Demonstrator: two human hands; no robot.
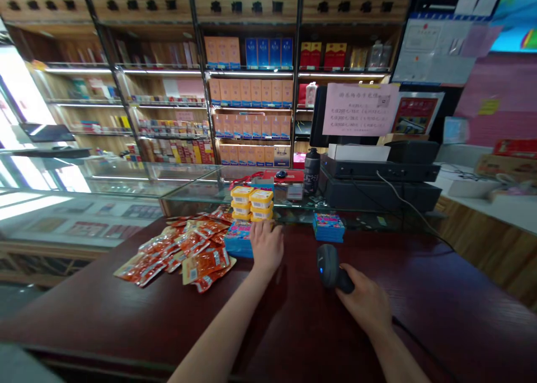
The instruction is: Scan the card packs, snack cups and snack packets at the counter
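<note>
My left hand [267,245] is palm down at the right side of a stack of blue, colourfully printed flat packs [238,240]. Its fingers are stretched forward and slightly apart, just in front of stacked yellow tubs [251,203] with pale labels; I cannot make out anything in it. My right hand [367,299] is closed around the handle of a dark handheld barcode scanner [329,265] with a small blue light lit. The scanner's head points forward, and its cable trails behind the hand. Ahead of it lies another, smaller stack of blue packs [328,227].
Orange-red snack pouches [184,243] lie heaped on the dark wooden counter [293,327], left of the tubs. Behind stand a glass case [193,187], a dark bottle [311,170], and a monitor [319,114] with a pink notice. A cable [419,215] hangs at the right.
</note>
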